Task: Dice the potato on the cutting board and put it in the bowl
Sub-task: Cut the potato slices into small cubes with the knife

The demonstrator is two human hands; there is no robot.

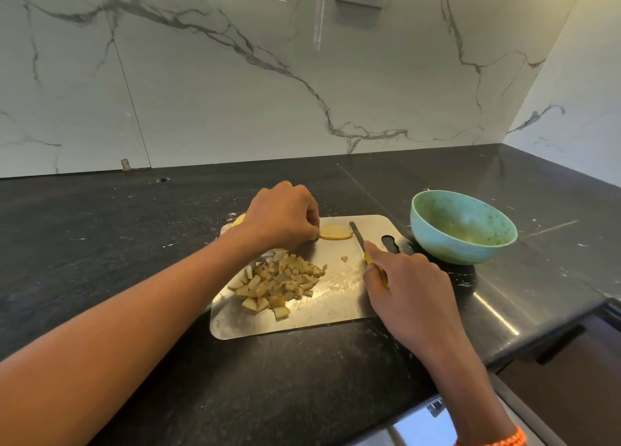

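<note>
Steel cutting board (339,306) | potato slice (335,232) at far edge, left hand (280,215) pinching it | right hand (405,281) clamps knife (364,244) | risk: blade nicks close fingertips | bowl (462,227) right of board.

Light: bright and soft.
Glare: on the metal cutting board (336,298) and the black counter (497,308) at right.
Edges: wide-angle bending; slight softness overall.

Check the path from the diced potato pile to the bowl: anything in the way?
Partly. The right hand and the knife it grips lie across the cutting board between the diced potato pile and the bowl. The bowl sits off the board's right end; nothing else visible intervenes.
</note>
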